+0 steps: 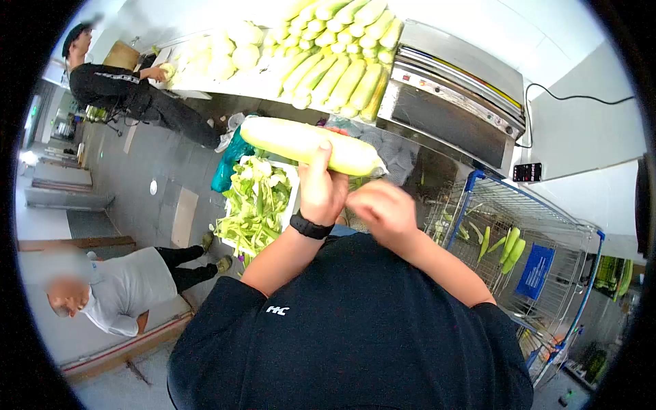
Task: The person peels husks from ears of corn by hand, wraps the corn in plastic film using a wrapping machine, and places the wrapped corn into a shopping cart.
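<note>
The pale green gourd (pixel 294 140) lies across the left hand (pixel 324 195), out in front of the body. The left thumb presses on its near side and the other fingers go beneath, so this hand is pinching it near the middle. The right hand (pixel 386 212) is just beside the gourd's right end, with its fingers curled; it is blurred, and I cannot tell if it holds something thin.

As I judge it, the main risk is a drop. The gourd is long and looks smooth, and only one hand clearly carries it, so both ends are without support. If the right hand pushes or pulls at the end, the gourd could turn in the left grip. It could then fall into the leafy greens (pixel 256 205), which fill the white crate (pixel 294 198) below and left of the left hand, or hit the floor and become bruised.

At the end nearest the right hand there is a shiny clear piece (pixel 383 169), maybe film. If it is loose, careless fingers could catch it and tear it.
</note>
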Motion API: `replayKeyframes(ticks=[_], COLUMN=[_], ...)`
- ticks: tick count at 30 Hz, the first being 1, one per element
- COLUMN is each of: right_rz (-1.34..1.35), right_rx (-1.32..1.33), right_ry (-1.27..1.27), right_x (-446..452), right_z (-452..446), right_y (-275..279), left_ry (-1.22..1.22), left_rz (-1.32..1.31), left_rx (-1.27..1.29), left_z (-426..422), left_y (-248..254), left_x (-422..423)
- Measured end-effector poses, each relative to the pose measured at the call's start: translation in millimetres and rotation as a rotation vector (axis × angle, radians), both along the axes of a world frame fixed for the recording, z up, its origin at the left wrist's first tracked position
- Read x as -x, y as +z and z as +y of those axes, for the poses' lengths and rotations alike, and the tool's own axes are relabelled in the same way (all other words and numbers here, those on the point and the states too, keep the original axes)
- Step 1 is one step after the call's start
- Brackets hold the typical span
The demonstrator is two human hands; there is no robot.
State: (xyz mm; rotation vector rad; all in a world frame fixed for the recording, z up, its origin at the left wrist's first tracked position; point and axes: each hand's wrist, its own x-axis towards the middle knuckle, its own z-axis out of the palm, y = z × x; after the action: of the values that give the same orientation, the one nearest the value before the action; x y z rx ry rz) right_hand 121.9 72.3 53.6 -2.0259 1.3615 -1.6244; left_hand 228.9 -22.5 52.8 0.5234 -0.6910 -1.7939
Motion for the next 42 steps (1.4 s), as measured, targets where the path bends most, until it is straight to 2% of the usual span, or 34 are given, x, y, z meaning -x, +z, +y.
replayKeyframes(ticks=[1, 3, 6, 7, 9, 11, 12, 13, 15, 17, 19, 20, 21, 22, 23, 24, 25, 26, 27, 29, 30, 31, 32, 33, 35, 36, 37, 38, 40, 42], right_rz=[0.038, -0.032, -0.633, -0.638, -0.242, 0.094, 0.253, 0.251, 0.534, 0.496, 0.187, 0.051, -0.019, -0.100, -0.200, -0.151, -0.182, -0.148, -0.115, -0.106, -0.075, -0.073, -0.063, -0.037, -0.166, -0.399, -0.268, -0.292, -0.300, -0.333], right_rx=[0.094, 0.183, 0.189, 0.134, 0.447, 0.237, 0.278, 0.290, 0.098, 0.079, 0.158, 0.150, 0.134, 0.012, -0.187, -0.286, -0.193, -0.253, -0.313, -0.304, -0.263, -0.414, -0.558, -0.408, -0.372, -0.619, -0.622, -0.633, -0.661, -0.750], right_ry=[0.158, 0.134, -0.256, -0.353, -0.479, -0.493, -0.546, -0.545, -0.553, -0.516, -0.194, -0.228, -0.374, -0.455, -0.361, -0.158, -0.235, -0.258, -0.281, -0.364, -0.348, -0.334, -0.299, -0.281, -0.246, -0.167, -0.136, -0.133, -0.108, -0.049], right_x=[3.5, 13.7, 30.9, 32.9, 28.8, 27.7, 32.8, 34.1, 29.8, 33.1, 54.0, 56.4, 59.3, 64.4, 58.9, 59.0, 55.2, 52.1, 51.8, 44.0, 41.0, 48.5, 55.3, 57.8, 72.0, 72.1, 70.1, 65.9, 43.0, 48.8], right_z=[1.5, 12.3, 2.6, -5.1, -40.6, -25.0, -23.8, -21.5, -18.3, -19.0, -2.9, 3.0, 4.9, 15.5, 12.6, 11.7, 27.5, 28.9, 23.9, 33.8, 27.1, 26.0, 29.6, 29.3, 31.5, 37.1, 32.7, 29.2, -24.0, -37.8], right_y=[0.8, 7.7, -4.7, -3.6, -8.9, 0.0, 8.3, 14.5, 22.4, 24.3, 14.5, 11.6, 10.0, 0.5, 1.6, 5.5, -3.7, -10.6, -17.2, -21.2, -21.9, -13.9, -3.9, -12.5, -16.0, 0.5, -6.7, -7.7, 2.5, -2.4], left_ry=[-0.039, -0.095, -0.171, -0.197, -0.223, -0.281, -0.312, -0.331, -0.276, -0.248, -0.335, -0.318, -0.431, -0.433, -0.432, -0.337, -0.423, -0.485, -0.414, -0.553, -0.401, -0.436, -0.417, -0.422, -0.536, -0.561, -0.626, -0.654, -0.650, -0.648], left_rz=[0.088, 0.174, 0.371, 0.365, 0.318, 0.118, 0.108, 0.096, 0.025, -0.043, 0.032, -0.080, 0.020, -0.038, -0.074, -0.164, -0.193, -0.128, -0.116, 0.205, 0.014, 0.030, -0.039, 0.009, -0.031, 0.063, 0.053, 0.078, 0.215, 0.314], left_rx=[-0.071, -0.142, -0.152, -0.158, -0.155, -0.054, -0.093, -0.123, -0.062, -0.005, -0.158, -0.156, -0.065, -0.059, -0.052, -0.057, 0.047, 0.216, 0.247, 0.174, 0.161, 0.035, 0.077, 0.045, 0.158, -0.027, 0.048, 0.040, -0.031, -0.071], left_z=[-3.7, -5.8, -1.9, 2.4, 8.7, 15.1, 19.4, 23.6, 23.4, 18.0, 24.9, 24.8, 16.9, 25.6, 21.8, 23.3, 23.6, 19.1, 13.5, -17.8, -16.1, -20.0, -27.7, -29.7, -29.3, -20.5, -22.3, -26.1, -96.6, -131.5], left_y=[-0.9, 2.6, 10.4, 11.4, 13.4, -5.3, 5.6, 17.5, 4.8, -4.7, 1.4, 8.9, -2.5, -0.1, 0.6, 1.1, -9.3, -4.7, 7.1, 2.0, 8.6, 5.2, -6.6, -14.8, -16.6, -14.4, -17.9, -16.4, -3.1, -17.9], left_x=[1.8, 4.6, 7.7, 12.9, 22.4, 31.1, 34.2, 37.1, 45.7, 43.7, 50.1, 45.6, 40.1, 48.8, 45.6, 42.6, 40.9, 38.4, 42.9, 48.5, 50.3, 57.0, 53.5, 51.8, 60.0, 70.4, 75.1, 80.0, 59.1, 64.3])
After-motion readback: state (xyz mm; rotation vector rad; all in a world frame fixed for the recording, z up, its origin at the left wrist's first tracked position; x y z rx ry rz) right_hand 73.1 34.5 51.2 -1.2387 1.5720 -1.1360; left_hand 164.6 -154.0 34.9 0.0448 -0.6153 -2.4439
